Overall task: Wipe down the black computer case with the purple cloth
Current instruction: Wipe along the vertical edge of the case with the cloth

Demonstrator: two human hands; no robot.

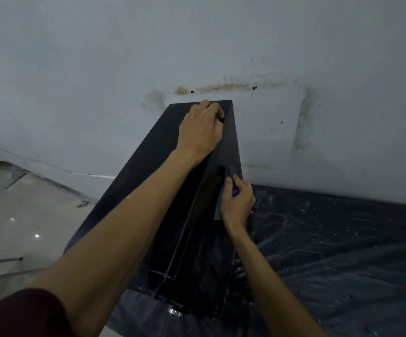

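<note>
The black computer case (134, 190) stands tall against the wall, its open side showing a dark interior. My left hand (200, 128) grips the case's far top edge, fingers curled over the rim. My right hand (237, 203) holds the purple cloth (235, 192) bunched in its fingers and presses it against the right inner edge of the case. Only a small purple patch of the cloth shows between my fingers.
The case sits on a dark plastic sheet (343, 251) spread across the floor to the right. A stained white wall (294, 105) stands directly behind. Glossy pale floor tiles (22, 215) lie to the left, with a thin metal rod (2, 260) and a cable nearby.
</note>
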